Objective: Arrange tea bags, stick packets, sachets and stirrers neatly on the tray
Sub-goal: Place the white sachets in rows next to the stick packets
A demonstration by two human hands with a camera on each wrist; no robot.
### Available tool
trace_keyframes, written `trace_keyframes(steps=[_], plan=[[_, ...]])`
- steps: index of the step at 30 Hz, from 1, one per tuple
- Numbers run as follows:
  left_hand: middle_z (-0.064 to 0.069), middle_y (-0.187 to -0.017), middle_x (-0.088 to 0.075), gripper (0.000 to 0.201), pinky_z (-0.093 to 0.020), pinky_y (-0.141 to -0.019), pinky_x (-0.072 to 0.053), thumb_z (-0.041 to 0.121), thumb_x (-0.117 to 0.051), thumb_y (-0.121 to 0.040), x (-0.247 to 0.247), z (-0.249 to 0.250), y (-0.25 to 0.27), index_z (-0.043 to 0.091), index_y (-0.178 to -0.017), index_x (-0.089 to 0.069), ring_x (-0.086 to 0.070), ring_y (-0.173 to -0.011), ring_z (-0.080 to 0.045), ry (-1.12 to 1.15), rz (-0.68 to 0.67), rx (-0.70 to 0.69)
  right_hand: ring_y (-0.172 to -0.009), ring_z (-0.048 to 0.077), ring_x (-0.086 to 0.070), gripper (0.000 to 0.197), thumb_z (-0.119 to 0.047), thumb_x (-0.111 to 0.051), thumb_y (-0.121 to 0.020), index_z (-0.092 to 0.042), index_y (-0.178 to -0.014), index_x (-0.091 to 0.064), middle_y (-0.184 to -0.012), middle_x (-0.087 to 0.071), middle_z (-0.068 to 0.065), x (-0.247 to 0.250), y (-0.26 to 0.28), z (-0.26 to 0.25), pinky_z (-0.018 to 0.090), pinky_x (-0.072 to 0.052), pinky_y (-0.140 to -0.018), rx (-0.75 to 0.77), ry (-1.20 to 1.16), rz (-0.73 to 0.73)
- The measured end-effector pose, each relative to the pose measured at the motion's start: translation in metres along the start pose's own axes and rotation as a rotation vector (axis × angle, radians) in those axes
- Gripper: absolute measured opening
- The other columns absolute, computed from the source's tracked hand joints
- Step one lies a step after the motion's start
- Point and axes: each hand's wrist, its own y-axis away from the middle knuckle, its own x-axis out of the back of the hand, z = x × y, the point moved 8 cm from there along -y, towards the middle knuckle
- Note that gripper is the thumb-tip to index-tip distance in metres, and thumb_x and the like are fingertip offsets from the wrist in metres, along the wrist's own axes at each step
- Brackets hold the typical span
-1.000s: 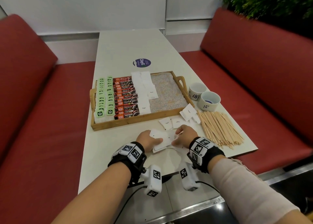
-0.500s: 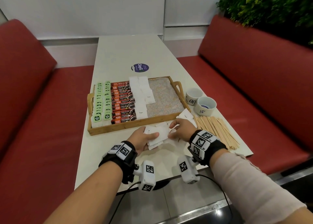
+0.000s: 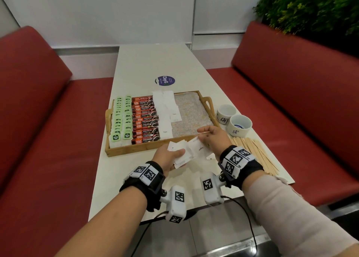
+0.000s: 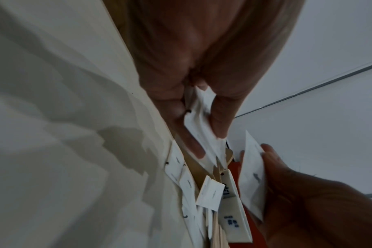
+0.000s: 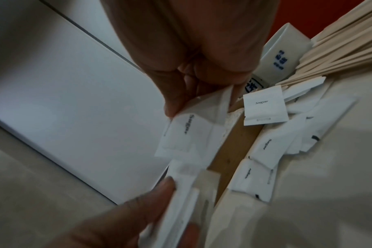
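the left hand point(image 3: 168, 155) is raised just near of the tray point(image 3: 155, 147), fingers and thumb curled round a small stack of white sugar sachets point(image 3: 179, 155); the left wrist view shows the thumb pressing the stack point(image 4: 199, 127) against the fingers; the right hand point(image 3: 212, 138) is just right of it, over the tray's near right corner, pinching 1 sugar sachet point(image 5: 188, 134) between thumb and fingers, the printed word "sugar" showing on its face; the 2 hands are close together, the held sachets nearly touching; more loose sachets point(image 5: 265, 107) lie scattered on the white table point(image 3: 155, 62) against and beside the tray's near rim, under the hands; on the tray, from left to right, sit 2 columns of green tea bags point(image 3: 121, 118), a column of red and black stick packets point(image 3: 145, 120), then white sachets point(image 3: 165, 109) laid in rows; the right part of the tray's speckled floor point(image 3: 192, 115) is bare; right of the tray stand 2 small white cups point(image 3: 234, 121) with blue marks, touching each other; near of the cups a heap of wooden stirrers point(image 3: 256, 153) lies on the table by the right wrist; red bench seats point(image 3: 48, 140) flank the table on both sides; a round blue sticker point(image 3: 165, 80) sits on the table beyond the tray.
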Motion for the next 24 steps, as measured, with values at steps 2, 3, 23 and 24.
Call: trace_keyframes(steps=[2, 3, 23, 24], plan=[[-0.012, -0.107, -0.068, 0.027, -0.03, -0.063, -0.059, 0.0, -0.061, -0.089, -0.007, 0.002, 0.002, 0.008, -0.115, -0.059, -0.067, -0.085, -0.023, 0.002, -0.032, -0.007, -0.064, 0.016, -0.06, 0.023, 0.002, -0.06, -0.086, -0.02, -0.08, -0.06, -0.071, -0.063, 0.003, -0.003, 0.001, -0.001, 0.03, -0.052, -0.064, 0.019, -0.022, 0.002], [-0.013, -0.109, -0.068, 0.026, -0.03, -0.063, -0.059, 0.001, -0.06, -0.09, -0.011, 0.002, 0.003, 0.008, -0.115, -0.059, -0.067, -0.086, -0.023, 0.002, -0.055, -0.008, -0.063, 0.016, -0.059, 0.023, 0.002, -0.06, -0.086, -0.019, -0.08, -0.06, -0.07, -0.061, 0.002, -0.005, 0.001, -0.001, 0.028, -0.051, -0.062, 0.031, -0.026, 0.011], [-0.013, -0.099, -0.069, 0.033, -0.022, -0.054, -0.054, 0.0, -0.061, -0.087, -0.009, 0.003, 0.009, -0.001, -0.12, -0.059, -0.067, -0.077, -0.018, 0.121, 0.002, 0.074, -0.084, 0.004, -0.058, 0.029, -0.046, -0.06, -0.088, -0.019, -0.093, -0.072, -0.09, -0.066, -0.011, -0.033, 0.028, -0.012, 0.023, -0.04, -0.078, 0.192, 0.396, -0.177], [-0.014, -0.098, -0.069, 0.034, -0.022, -0.054, -0.054, -0.002, -0.06, -0.087, -0.008, 0.002, 0.009, -0.003, -0.121, -0.057, -0.068, -0.076, -0.018, 0.128, 0.012, 0.077, -0.086, 0.0, -0.055, 0.029, -0.047, -0.066, -0.083, -0.021, -0.095, -0.073, -0.092, -0.064, -0.015, -0.034, 0.029, -0.011, 0.023, -0.039, -0.079, 0.191, 0.413, -0.2]])
